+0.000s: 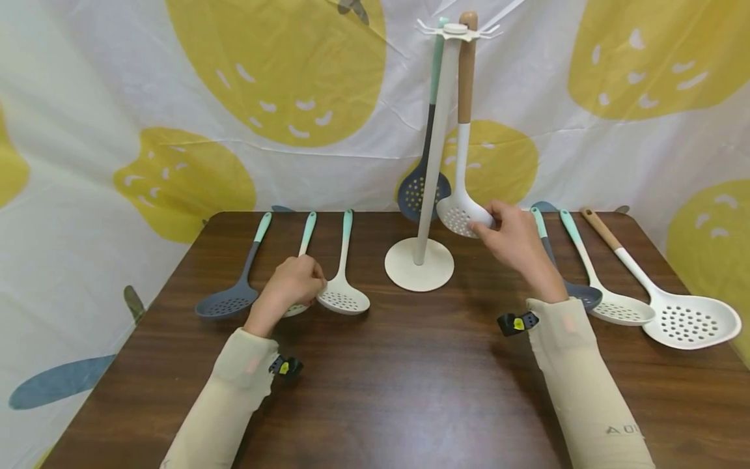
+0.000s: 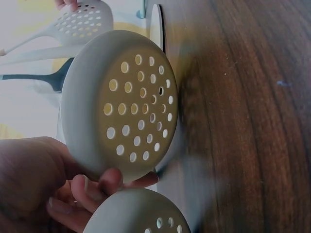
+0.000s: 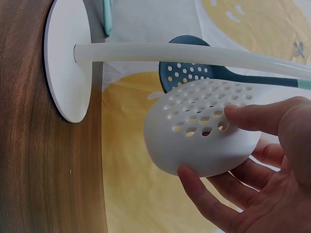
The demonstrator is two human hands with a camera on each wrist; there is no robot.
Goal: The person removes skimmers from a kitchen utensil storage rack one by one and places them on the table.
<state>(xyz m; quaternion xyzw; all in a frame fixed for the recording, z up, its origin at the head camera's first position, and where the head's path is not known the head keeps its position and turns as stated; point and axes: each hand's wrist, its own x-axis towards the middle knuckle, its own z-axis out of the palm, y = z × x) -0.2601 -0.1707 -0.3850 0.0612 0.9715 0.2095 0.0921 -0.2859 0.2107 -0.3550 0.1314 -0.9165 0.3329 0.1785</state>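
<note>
My left hand (image 1: 295, 280) pinches the rim of a white skimmer (image 1: 347, 299) with a mint handle, lying on the table. Beneath that hand a second white, mint-handled skimmer (image 1: 295, 310) is partly hidden. At the right, my right hand (image 1: 515, 238) holds the perforated head of a white skimmer (image 1: 463, 150) with a wood-coloured handle. Its top is up at the hooks of the white utensil stand (image 1: 433, 176); whether it hangs there I cannot tell. Thumb and fingers grip the head's edge in the right wrist view. Behind the pole hangs a dark blue skimmer (image 1: 411, 195) with a mint handle.
A dark grey skimmer (image 1: 228, 303) lies at the left. On the right are a dark skimmer (image 1: 586, 294), a white mint-handled skimmer (image 1: 621, 309) and a larger white one (image 1: 691, 322) with a wood-coloured handle. The stand's round base (image 1: 404, 273) rests near the table's back edge.
</note>
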